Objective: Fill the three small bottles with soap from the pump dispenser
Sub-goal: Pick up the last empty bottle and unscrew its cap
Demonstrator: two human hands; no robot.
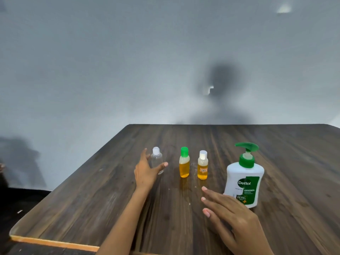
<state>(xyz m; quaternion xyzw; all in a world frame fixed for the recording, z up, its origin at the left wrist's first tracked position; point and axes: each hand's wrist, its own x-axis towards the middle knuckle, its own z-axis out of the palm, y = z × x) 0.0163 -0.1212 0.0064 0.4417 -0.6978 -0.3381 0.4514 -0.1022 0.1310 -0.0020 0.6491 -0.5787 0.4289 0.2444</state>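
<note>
Left hand spread around clear empty bottle, not yet gripping; right hand flat, idle beside pump dispenser; 2 filled bottles between, on worktop; hasty grasp risks toppling light bottle.

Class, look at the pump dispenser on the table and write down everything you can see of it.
The pump dispenser is a white, plastic-looking bottle with a green collar and a green pump head whose nozzle points left. Its front label is green and white and reads "Dettol Original". It stands upright on the dark wooden table, to the right of the three small bottles. The right hand lies in front of its lower left corner with straight fingers; whether they touch cannot be told.
</note>
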